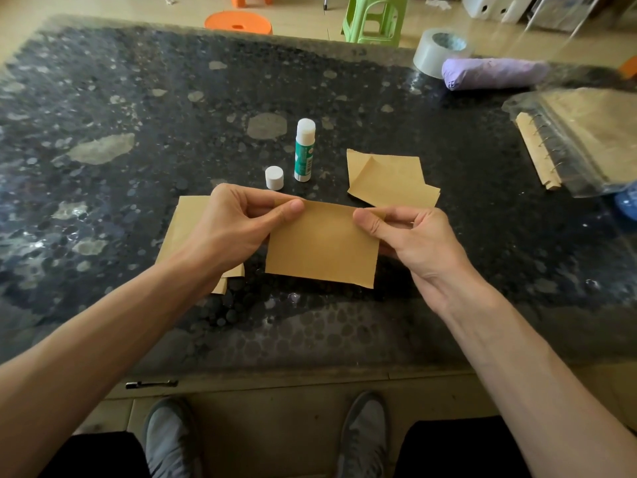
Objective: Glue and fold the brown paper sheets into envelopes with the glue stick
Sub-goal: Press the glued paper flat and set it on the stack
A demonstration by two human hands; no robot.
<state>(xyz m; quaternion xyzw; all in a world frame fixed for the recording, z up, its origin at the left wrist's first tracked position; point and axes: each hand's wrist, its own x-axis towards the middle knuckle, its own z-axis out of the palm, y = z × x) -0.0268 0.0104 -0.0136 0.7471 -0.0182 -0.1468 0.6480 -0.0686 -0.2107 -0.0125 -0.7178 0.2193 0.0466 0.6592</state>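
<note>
I hold a brown paper sheet [322, 244] up over the dark table. My left hand [238, 224] pinches its top left corner and my right hand [406, 236] pinches its top right corner. Behind it stands the green and white glue stick [304, 151], uncapped, with its white cap [274, 178] beside it on the left. Two more brown sheets [389, 177] lie to the right of the stick, one with a curled corner. Other brown paper [179, 229] lies under my left wrist, partly hidden.
A clear bag holding brown paper [582, 139] lies at the right edge. A tape roll [437, 51] and a purple folded umbrella [493, 74] sit at the back right. Green [374, 19] and orange stools [238, 24] stand beyond the table. My shoes [362, 432] show below the near edge.
</note>
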